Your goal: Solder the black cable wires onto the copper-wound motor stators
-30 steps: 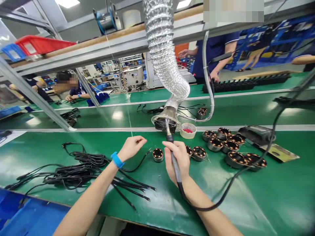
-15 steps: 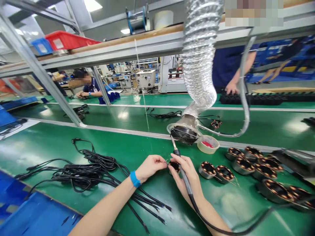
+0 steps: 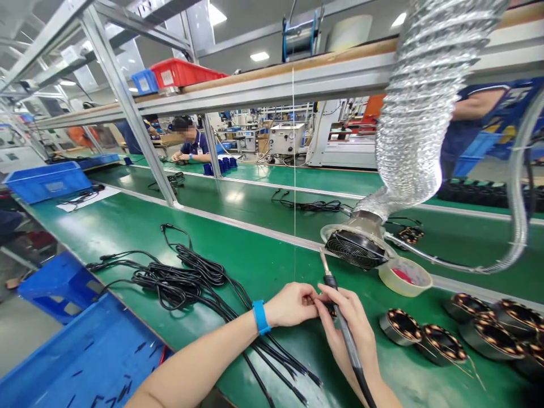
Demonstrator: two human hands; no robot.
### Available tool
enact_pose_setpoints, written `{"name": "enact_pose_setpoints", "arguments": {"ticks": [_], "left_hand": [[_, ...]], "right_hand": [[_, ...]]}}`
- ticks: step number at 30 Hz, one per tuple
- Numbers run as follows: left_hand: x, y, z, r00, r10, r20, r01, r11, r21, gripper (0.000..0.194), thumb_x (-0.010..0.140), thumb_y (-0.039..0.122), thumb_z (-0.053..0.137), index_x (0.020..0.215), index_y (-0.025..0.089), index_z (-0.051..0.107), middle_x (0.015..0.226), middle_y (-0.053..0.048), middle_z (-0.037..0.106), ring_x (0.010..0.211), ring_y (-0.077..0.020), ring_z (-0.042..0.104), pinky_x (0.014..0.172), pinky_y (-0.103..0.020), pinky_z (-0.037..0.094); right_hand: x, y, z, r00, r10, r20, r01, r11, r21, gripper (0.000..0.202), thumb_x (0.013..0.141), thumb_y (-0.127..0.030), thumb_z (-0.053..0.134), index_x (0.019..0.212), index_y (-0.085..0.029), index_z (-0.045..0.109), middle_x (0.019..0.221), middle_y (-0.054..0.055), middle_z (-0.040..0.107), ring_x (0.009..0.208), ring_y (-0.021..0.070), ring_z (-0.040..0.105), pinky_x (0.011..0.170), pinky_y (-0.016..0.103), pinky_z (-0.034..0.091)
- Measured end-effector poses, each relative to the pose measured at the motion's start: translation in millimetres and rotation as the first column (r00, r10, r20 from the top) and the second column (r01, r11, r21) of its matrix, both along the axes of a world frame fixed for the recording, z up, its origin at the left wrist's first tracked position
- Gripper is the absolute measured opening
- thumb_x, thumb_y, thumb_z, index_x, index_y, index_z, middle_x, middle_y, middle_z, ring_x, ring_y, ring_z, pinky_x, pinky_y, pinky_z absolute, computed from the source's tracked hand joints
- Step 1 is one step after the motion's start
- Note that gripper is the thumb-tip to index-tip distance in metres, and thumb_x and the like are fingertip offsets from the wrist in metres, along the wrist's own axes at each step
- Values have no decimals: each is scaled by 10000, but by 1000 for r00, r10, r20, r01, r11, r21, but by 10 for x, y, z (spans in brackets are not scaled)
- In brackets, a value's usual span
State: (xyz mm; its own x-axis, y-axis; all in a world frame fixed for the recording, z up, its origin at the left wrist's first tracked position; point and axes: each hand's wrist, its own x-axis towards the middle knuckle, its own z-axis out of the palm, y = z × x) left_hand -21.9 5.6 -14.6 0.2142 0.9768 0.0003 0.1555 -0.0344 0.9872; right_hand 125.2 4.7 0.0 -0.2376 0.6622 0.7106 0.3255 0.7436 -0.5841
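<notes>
My right hand (image 3: 355, 320) holds a soldering iron (image 3: 347, 335) like a pen, its tip pointing up and away over the bench. Its thumb and fingertips are also at a small copper-wound stator (image 3: 332, 311), mostly hidden behind the fingers. My left hand (image 3: 292, 306), with a blue wristband (image 3: 260, 317), is closed in a pinch against the stator's left side, meeting the right fingertips. What it pinches is hidden. Under and beside my left forearm lie bundled black cables (image 3: 178, 283) with their cut ends toward me. Several stators (image 3: 399, 327) stand right of my right hand.
A fume extractor fan (image 3: 357, 248) on a silver duct (image 3: 412, 113) hangs just beyond the iron's tip. Beside it is a tape roll (image 3: 406, 277) with something red inside. Solder wire (image 3: 294, 170) hangs from a spool (image 3: 300, 39). A blue bin (image 3: 85, 362) is lower left. A co-worker (image 3: 193, 144) sits across.
The view has swung left, so the bench items appear farther right. My left fingertips have come closer to my right fingertips at the stator. The soldering iron stays in my right hand.
</notes>
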Motion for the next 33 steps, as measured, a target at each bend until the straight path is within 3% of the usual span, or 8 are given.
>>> {"name": "enact_pose_setpoints", "arguments": {"ticks": [7, 12, 19, 24, 33], "left_hand": [[19, -57, 131, 991, 15, -132, 6, 987, 158, 198, 752, 108, 572, 914, 116, 684, 887, -43, 692, 802, -173, 618, 745, -251, 466], [-2, -79, 116, 986, 45, -163, -25, 992, 122, 155, 774, 164, 576, 879, 114, 679, 798, -37, 674, 720, -168, 594, 672, -249, 461], [-36, -146, 149, 985, 54, -161, -42, 996, 76, 128, 792, 182, 588, 870, 130, 676, 842, -49, 686, 805, -185, 602, 753, -262, 471], [-10, -179, 202, 996, 11, -85, -1, 994, 107, 210, 790, 131, 546, 959, 131, 671, 964, -72, 696, 895, -197, 626, 819, -272, 472], [-28, -143, 162, 952, 128, -280, -86, 984, 156, 121, 818, 238, 589, 781, 139, 649, 677, 12, 554, 602, -112, 446, 569, -224, 357]], "right_hand": [[-19, 7, -49, 997, 45, 56, -45, 999, -11, 295, 952, -238, 528, 1233, -282, 607, 1057, 43, 577, 911, 157, 644, 813, 267, 534], [-16, 37, -85, 998, 17, 67, -19, 999, 28, 301, 949, -212, 525, 1227, -282, 616, 1026, 47, 575, 889, 160, 645, 820, 279, 543], [31, -41, -7, 997, 45, 60, -40, 996, -77, 367, 911, -214, 592, 1273, -271, 569, 1064, 60, 573, 945, 178, 640, 878, 337, 555], [14, -92, -11, 996, 57, 70, -52, 996, -66, 375, 937, -179, 537, 1293, -292, 559, 1092, 54, 556, 963, 165, 637, 865, 299, 552], [51, 13, -81, 994, -30, 102, 27, 999, 26, 331, 948, -174, 518, 1256, -269, 591, 1026, 55, 578, 888, 163, 650, 809, 293, 549]]}}
